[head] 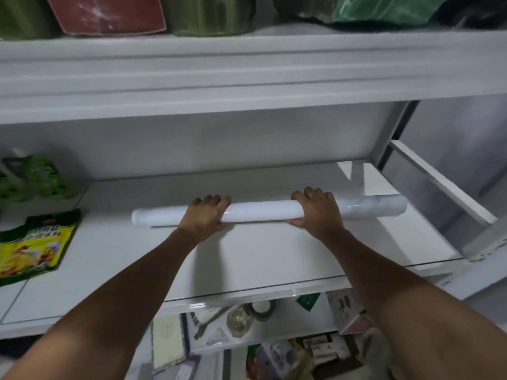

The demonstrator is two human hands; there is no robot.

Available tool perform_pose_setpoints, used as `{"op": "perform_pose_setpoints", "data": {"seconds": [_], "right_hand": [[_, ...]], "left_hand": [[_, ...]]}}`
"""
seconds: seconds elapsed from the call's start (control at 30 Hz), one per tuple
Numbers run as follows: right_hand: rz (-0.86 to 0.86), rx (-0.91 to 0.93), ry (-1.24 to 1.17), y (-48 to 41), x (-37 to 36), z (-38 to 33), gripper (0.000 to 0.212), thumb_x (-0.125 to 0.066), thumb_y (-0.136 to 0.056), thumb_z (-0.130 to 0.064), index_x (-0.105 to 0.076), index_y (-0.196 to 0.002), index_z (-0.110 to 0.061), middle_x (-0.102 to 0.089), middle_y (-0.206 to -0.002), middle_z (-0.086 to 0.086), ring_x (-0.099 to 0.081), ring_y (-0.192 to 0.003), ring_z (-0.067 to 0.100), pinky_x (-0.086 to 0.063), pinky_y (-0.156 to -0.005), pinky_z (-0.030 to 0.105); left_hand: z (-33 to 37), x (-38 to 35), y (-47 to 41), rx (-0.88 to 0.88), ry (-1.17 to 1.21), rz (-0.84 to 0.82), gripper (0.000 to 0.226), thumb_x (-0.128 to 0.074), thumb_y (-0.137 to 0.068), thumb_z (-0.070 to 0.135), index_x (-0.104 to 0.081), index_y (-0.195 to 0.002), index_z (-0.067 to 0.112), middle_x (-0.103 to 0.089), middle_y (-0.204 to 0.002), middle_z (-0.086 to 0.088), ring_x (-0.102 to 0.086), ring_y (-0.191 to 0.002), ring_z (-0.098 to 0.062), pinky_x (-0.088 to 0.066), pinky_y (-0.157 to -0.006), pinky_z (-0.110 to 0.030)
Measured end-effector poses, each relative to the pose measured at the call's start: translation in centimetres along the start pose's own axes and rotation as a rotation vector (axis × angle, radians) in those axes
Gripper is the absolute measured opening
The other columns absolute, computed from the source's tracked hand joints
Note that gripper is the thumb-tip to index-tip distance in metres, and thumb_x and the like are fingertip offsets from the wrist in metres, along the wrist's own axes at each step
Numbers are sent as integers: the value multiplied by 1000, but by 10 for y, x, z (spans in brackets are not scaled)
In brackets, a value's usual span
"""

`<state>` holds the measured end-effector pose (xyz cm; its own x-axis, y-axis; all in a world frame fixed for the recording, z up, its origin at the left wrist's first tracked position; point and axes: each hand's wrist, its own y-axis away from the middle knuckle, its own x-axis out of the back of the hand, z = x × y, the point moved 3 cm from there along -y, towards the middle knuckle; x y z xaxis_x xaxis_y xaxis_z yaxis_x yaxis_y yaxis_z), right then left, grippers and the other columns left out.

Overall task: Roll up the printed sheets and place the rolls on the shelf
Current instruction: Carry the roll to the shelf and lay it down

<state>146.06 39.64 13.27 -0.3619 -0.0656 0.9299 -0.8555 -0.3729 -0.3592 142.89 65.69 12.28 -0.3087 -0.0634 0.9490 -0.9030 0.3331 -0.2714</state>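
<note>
The left hand (pixel 204 216) and right hand (pixel 317 211) both grip the roll (pixel 260 211) from above. The fingers curl over its far side and the thumbs press its near side. The hands sit apart along its length, the left one left of the middle and the right one toward the right end. A white stretch of the roll shows between them. A longer piece sticks out left of the left hand, and a shorter, greyish, glossy piece sticks out right of the right hand.

The roll lies crosswise, roughly parallel to the front edge of the shelf (pixel 247 256), about midway back on the white board. A thin shadow runs under its left part. Whether it rests fully on the board cannot be told.

On the same shelf, well left of the roll, lies a yellow-green packet (pixel 35 248), with a green bag (pixel 38 176) behind it. The upper shelf (pixel 247 75) carries a red box (pixel 107 13) among green bundles. Below the front edge, a lower level holds a tape ring (pixel 262 308) and mixed clutter.
</note>
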Motion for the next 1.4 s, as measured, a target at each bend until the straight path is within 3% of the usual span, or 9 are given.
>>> {"op": "perform_pose_setpoints", "data": {"seconds": [0.23,0.5,0.73,0.83,0.93,1.1,1.23,1.33,1.4], "right_hand": [[-85,77,-106,-3,-45,9,61,-77,-59,-54,-61,-106,-19,-59,-91,7,-56,-81,29,-41,-73,39],[-24,118,-90,-26,-64,17,59,-84,-52,-47,-64,-98,-16,-60,-81,9,-58,-67,30,-46,-71,39],[24,82,-65,-47,-65,9,59,-88,-48,-41,-64,-94,-15,-59,-76,10,-57,-67,30,-45,-77,42],[43,78,-79,-53,-67,8,63,-88,-47,-42,-62,-97,-14,-59,-78,11,-57,-71,31,-44,-75,43],[87,109,-108,-54,-71,10,78,-88,-48,-45,-53,-111,-16,-61,-90,12,-58,-81,33,-44,-82,47],[130,139,-116,-50,-64,12,89,-83,-51,-55,-50,-126,-19,-61,-116,12,-57,-103,37,-36,-97,58],[142,145,-130,-50,-51,2,85,-81,-54,-56,-55,-126,-19,-60,-121,12,-57,-107,38,-34,-99,59],[125,138,-129,-49,-43,-2,85,-83,-53,-54,-56,-126,-18,-60,-122,12,-57,-108,39,-35,-99,58],[91,150,-132,-48,-41,-3,86,-84,-52,-53,-56,-126,-19,-60,-123,12,-57,-107,39,-35,-99,57]], "left_hand": [[-2,-34,-3,12,67,-20,68,-83,-47,32,-47,-103,19,-61,-81,-7,-61,-71,-28,-47,-58,-35],[-13,-50,-19,26,107,-46,62,-81,-57,45,-58,-101,9,-61,-92,-10,-61,-75,-31,-46,-64,-36],[-28,-40,-19,36,132,47,63,-43,-76,59,-54,-114,10,-59,-104,-8,-55,-90,-30,-44,-80,-40],[-35,-37,-19,13,46,37,54,-59,-74,47,-49,-112,11,-62,-96,-11,-59,-78,-32,-48,-68,-39],[-29,-34,-25,56,49,-3,69,-83,-57,30,-43,-111,13,-62,-96,-14,-60,-78,-33,-48,-68,-39],[-23,-26,-26,144,59,7,89,-88,-45,28,-44,-120,10,-61,-113,-19,-61,-96,-38,-44,-82,-54],[-22,-26,-20,166,30,-72,95,-90,-43,31,-51,-126,6,-57,-123,-20,-57,-106,-41,-39,-86,-61],[-16,-12,-16,189,77,-91,93,-86,-56,29,-41,-136,7,-41,-139,-19,-41,-124,-41,-26,-100,-59],[-13,-10,-13,160,55,-75,96,-87,-52,29,-43,-134,7,-46,-135,-20,-46,-120,-42,-29,-97,-60]]}}
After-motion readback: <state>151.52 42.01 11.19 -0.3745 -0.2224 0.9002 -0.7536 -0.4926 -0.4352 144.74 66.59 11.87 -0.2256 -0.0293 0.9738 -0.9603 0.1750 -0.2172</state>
